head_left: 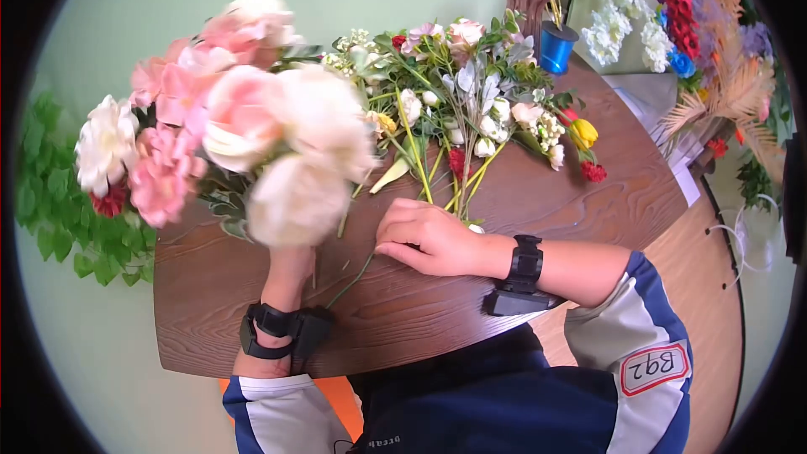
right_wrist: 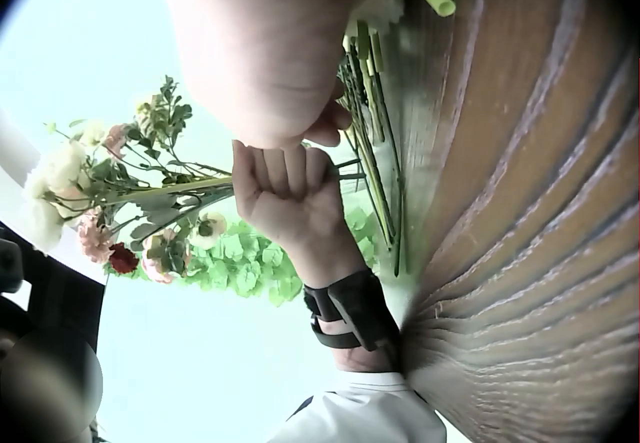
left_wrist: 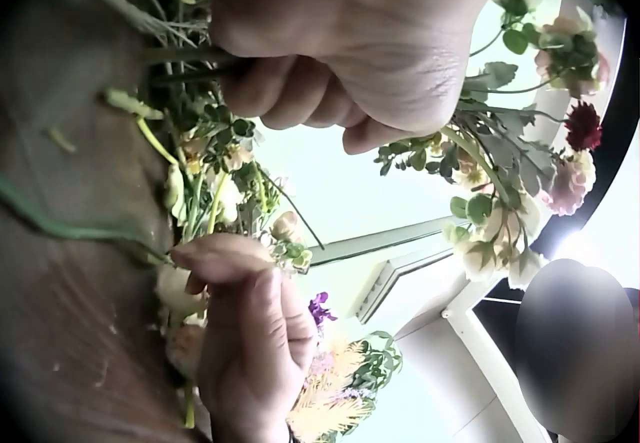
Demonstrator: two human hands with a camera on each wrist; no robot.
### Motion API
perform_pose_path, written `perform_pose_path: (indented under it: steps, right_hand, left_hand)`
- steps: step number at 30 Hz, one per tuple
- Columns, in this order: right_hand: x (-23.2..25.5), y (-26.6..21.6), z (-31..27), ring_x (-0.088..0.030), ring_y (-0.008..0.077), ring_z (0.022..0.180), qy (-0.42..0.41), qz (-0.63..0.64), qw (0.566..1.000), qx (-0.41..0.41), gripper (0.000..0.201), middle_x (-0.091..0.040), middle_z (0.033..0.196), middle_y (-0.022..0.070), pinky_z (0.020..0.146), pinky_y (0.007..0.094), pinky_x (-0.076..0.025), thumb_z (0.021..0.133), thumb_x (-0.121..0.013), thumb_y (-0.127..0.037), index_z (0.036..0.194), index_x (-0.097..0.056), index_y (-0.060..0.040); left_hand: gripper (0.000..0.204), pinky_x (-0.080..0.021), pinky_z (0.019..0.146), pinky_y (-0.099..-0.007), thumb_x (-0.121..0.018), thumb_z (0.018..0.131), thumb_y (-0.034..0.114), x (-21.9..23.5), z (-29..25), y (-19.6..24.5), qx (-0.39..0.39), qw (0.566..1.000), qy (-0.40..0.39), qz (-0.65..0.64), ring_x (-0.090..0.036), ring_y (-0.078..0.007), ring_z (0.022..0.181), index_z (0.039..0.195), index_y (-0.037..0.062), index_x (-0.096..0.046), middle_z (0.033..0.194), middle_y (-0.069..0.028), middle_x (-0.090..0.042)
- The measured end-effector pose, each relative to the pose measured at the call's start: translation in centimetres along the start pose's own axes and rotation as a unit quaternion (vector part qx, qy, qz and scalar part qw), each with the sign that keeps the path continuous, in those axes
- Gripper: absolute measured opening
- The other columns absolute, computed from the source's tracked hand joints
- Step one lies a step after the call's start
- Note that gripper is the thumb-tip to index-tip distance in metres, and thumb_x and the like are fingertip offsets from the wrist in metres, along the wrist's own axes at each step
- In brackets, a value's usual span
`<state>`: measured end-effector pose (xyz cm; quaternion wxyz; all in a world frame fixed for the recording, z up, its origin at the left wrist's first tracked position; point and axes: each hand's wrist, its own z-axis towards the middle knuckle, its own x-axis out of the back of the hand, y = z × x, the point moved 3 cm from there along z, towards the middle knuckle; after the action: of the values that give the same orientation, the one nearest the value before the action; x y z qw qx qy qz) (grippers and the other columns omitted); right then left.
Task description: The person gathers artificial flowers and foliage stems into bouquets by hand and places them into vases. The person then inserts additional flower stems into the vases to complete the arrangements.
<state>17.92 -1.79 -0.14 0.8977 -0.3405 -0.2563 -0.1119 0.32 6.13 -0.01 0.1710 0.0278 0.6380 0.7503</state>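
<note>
My left hand (head_left: 290,271) grips the stems of a bouquet of pink and cream flowers (head_left: 244,118), raised over the left of the table. In the right wrist view the fingers of that left hand (right_wrist: 295,198) are curled round the stems (right_wrist: 190,188). My right hand (head_left: 433,240) is low over the table, and in the left wrist view the thumb and finger of this right hand (left_wrist: 250,338) pinch the end of a thin green stem (left_wrist: 75,231). The bouquet's flower heads hide part of my left hand in the head view.
Loose flowers and cut stems (head_left: 454,118) lie across the back of the wooden table (head_left: 403,319). A glass vase (head_left: 525,4) and a blue container (head_left: 556,49) stand behind them. More flowers (head_left: 714,59) are at the right, green leaves (head_left: 67,202) at the left.
</note>
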Motion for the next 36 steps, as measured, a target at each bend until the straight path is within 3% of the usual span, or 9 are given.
perform_pose_path:
  steps: [5, 7, 13, 19, 21, 24, 31, 33, 36]
  right_hand:
    - [-0.4, 0.0, -0.2, -0.054, 0.027, 0.08, -0.013, -0.015, 1.0, -0.008, 0.011, -0.059, 0.081, 0.0077, 0.072, 0.0364, -0.045, 0.082, -0.06, -0.012, 0.078, -0.061, -0.0015]
    - [-0.3, 0.1, -0.1, -0.053, 0.0281, 0.077, 0.005, -0.012, 1.0, -0.007, 0.013, -0.058, 0.077, 0.0081, 0.07, 0.0373, -0.045, 0.081, -0.06, -0.014, 0.075, -0.059, -0.0016]
    - [-0.2, 0.1, -0.1, -0.052, 0.0281, 0.076, -0.004, -0.017, 1.0, 0.021, 0.013, -0.057, 0.076, 0.008, 0.07, 0.0372, -0.045, 0.08, -0.06, -0.013, 0.074, -0.059, -0.0017]
    - [0.0, 0.0, 0.1, -0.052, 0.0279, 0.076, -0.005, -0.018, 1.0, 0.019, 0.012, -0.057, 0.076, 0.0077, 0.069, 0.0366, -0.045, 0.08, -0.06, -0.012, 0.075, -0.058, -0.0018]
    - [0.4, -0.3, 0.1, -0.053, 0.028, 0.075, 0.006, -0.019, 1.0, 0.024, 0.01, -0.058, 0.076, 0.008, 0.068, 0.0364, -0.045, 0.08, -0.06, -0.011, 0.076, -0.059, -0.0019]
    - [2.4, -0.7, 0.5, -0.055, 0.0274, 0.074, 0.1, -0.062, 0.993, 0.029, 0.006, -0.059, 0.077, 0.0086, 0.067, 0.0356, -0.046, 0.079, -0.06, -0.008, 0.078, -0.06, -0.0022]
    - [12.7, 1.2, 0.7, -0.054, 0.0194, 0.064, 0.453, -0.243, 0.854, -0.08, 0.009, -0.056, 0.074, 0.0092, 0.057, 0.0292, -0.043, 0.075, -0.051, 0.004, 0.079, -0.057, -0.001]
    - [16.5, 3.2, -0.2, -0.056, 0.0225, 0.053, 0.424, -0.311, 0.831, -0.181, 0.007, -0.057, 0.059, 0.0077, 0.053, 0.0314, -0.044, 0.072, -0.051, -0.006, 0.069, -0.057, -0.0055]
    - [20.6, 5.3, -1.7, -0.063, 0.0329, 0.071, 0.307, -0.516, 0.707, -0.373, 0.022, -0.063, 0.07, 0.0161, 0.064, 0.044, -0.047, 0.074, -0.049, -0.02, 0.076, -0.063, -0.0041]
  left_hand:
    - [0.035, -0.015, 0.04, -0.0229, -0.056, 0.087, 0.017, 0.4, 0.5, -2.5, 0.004, 0.987, -0.064, 0.15, -0.024, -0.0031, 0.041, 0.056, 0.0117, -0.042, 0.048, 0.0075, -0.033]
    - [0.046, -0.016, 0.04, -0.0235, -0.056, 0.087, 0.018, 0.3, 0.6, -2.4, 0.08, 0.985, -0.088, 0.122, -0.026, -0.0044, 0.039, 0.046, 0.0125, -0.036, 0.044, 0.007, -0.033]
    - [0.041, -0.012, 0.037, -0.0233, -0.051, 0.091, 0.016, -0.5, 0.3, -1.3, 0.025, 0.994, -0.105, 0.012, -0.02, -0.0043, 0.037, 0.053, 0.0138, -0.034, 0.045, 0.0073, -0.025]
    - [0.04, -0.014, 0.036, -0.0212, -0.051, 0.091, 0.017, -1.2, 0.0, -2.1, 0.157, 0.988, 0.004, 0.006, -0.021, -0.0039, 0.037, 0.055, 0.0138, -0.035, 0.047, 0.0074, -0.026]
    - [0.039, -0.014, 0.035, -0.0211, -0.049, 0.092, 0.018, -0.4, 0.2, -2.2, 0.133, 0.985, -0.111, -0.009, -0.02, -0.0039, 0.036, 0.056, 0.0136, -0.035, 0.047, 0.0073, -0.026]
    - [0.039, -0.013, 0.035, -0.0213, -0.05, 0.092, 0.02, -0.9, -0.1, -1.3, 0.132, 0.986, -0.101, -0.014, -0.02, -0.0035, 0.036, 0.056, 0.014, -0.035, 0.046, 0.0074, -0.026]
    - [0.034, -0.016, 0.038, -0.0205, -0.053, 0.091, 0.02, -1.4, -0.9, -1.0, 0.088, 0.992, -0.081, 0.029, -0.024, -0.002, 0.04, 0.06, 0.0128, -0.04, 0.05, 0.0081, -0.03]
    - [0.031, -0.016, 0.037, -0.0201, -0.05, 0.092, 0.02, -1.6, -1.0, -0.5, 0.057, 0.996, -0.066, 0.031, -0.023, -0.0022, 0.04, 0.064, 0.0122, -0.04, 0.05, 0.0076, -0.029]
    - [0.026, -0.017, 0.038, -0.0197, -0.046, 0.094, 0.02, -2.0, -0.9, -0.3, 0.003, 0.999, -0.026, 0.033, -0.022, -0.0023, 0.041, 0.071, 0.0111, -0.04, 0.052, 0.0068, -0.028]
